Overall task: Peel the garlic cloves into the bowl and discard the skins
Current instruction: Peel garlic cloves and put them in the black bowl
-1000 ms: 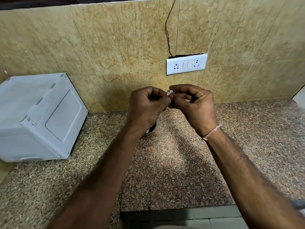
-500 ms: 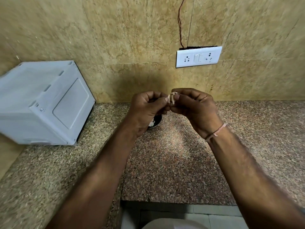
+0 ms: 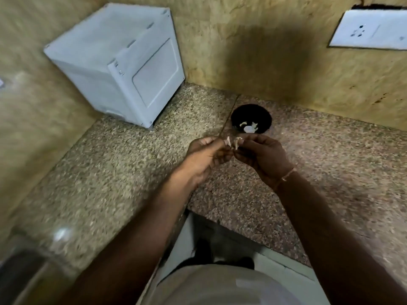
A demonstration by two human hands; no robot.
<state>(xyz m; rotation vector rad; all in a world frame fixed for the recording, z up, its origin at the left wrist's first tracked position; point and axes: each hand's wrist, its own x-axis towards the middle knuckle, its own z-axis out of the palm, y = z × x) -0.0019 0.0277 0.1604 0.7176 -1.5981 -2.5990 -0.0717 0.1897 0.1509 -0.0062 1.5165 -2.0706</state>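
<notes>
A small black bowl stands on the speckled counter near the wall, with pale peeled garlic cloves in its bottom. Just in front of the bowl, above the counter, both my hands meet fingertip to fingertip. My left hand pinches a small garlic clove... the clove sits between its thumb and fingers. My right hand pinches a strip of papery skin that hangs from the clove. The rest of the clove is hidden by my fingers.
A white microwave oven stands on the counter at the back left against the tiled wall. A white socket plate is on the wall at the upper right. The counter's front edge runs below my forearms.
The view has tipped down and turned, so the bowl now shows in full beyond my hands. My hands have stayed together on the clove, and a skin strip now hangs loose.
</notes>
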